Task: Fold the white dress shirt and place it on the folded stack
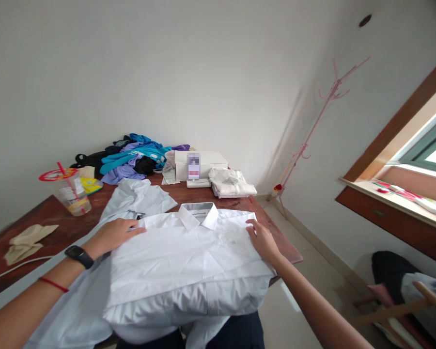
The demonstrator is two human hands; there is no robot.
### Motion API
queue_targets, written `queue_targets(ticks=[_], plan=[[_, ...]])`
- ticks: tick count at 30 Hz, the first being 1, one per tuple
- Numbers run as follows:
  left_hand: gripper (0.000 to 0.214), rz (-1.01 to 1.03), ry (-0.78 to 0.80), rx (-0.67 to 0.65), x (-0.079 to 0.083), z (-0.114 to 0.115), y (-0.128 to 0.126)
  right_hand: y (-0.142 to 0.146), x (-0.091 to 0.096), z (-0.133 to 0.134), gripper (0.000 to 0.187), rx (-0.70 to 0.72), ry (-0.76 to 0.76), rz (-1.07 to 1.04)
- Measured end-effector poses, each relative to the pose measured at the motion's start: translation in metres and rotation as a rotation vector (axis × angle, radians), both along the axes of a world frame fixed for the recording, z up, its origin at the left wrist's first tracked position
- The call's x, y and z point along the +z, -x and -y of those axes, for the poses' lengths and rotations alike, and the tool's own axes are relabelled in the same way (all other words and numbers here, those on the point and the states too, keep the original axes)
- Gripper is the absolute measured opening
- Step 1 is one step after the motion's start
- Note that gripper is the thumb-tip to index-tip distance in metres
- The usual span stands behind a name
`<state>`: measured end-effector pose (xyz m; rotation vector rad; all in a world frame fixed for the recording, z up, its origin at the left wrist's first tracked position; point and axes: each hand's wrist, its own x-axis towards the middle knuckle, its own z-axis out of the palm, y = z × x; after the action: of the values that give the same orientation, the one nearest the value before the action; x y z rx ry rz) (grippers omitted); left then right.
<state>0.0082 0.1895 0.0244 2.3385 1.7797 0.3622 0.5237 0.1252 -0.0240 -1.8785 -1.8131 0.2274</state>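
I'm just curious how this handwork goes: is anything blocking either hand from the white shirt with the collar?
Nothing visible is in the way. The left hand and right hand are both at the white shirt, one on either side of its collar. The plastic cup stands off to the left.

wht walls point(203, 72) | pale flr point(312, 240) | brn tbl point(276, 232) | pink coat rack point(319, 116) | wd-frmd win point(430, 143), R
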Motion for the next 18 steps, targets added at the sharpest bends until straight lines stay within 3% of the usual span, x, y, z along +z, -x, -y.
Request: queue_targets(ticks=[3,5,8,10,14,18], plan=[[0.057,-0.198,-0.047,-0.103,-0.001,-0.006,0.011,0.008,0.002,0.006,0.03,-0.002,-0.019,0.05],[0.06,-0.239,-0.17,-0.126,0.0,-0.002,0.01,0.012,0.004,0.009,0.03,-0.014,-0.023,0.085],[0.058,-0.178,-0.359,-0.16,0.003,0.026,-0.01,0.013,0.008,0.011,0.031,-0.031,-0.022,0.127],[0.054,-0.125,-0.358,-0.247,0.002,0.056,-0.028,0.011,0.008,0.012,0.035,-0.067,-0.028,0.186],[0.062,-0.158,-0.327,-0.391,-0.022,0.104,-0.044,0.003,0.004,0.016,0.058,-0.219,0.046,0.273],[0.069,-0.249,-0.385,-0.335,-0.053,0.113,-0.03,-0.003,0.002,0.023,0.065,-0.23,0.152,0.182]])
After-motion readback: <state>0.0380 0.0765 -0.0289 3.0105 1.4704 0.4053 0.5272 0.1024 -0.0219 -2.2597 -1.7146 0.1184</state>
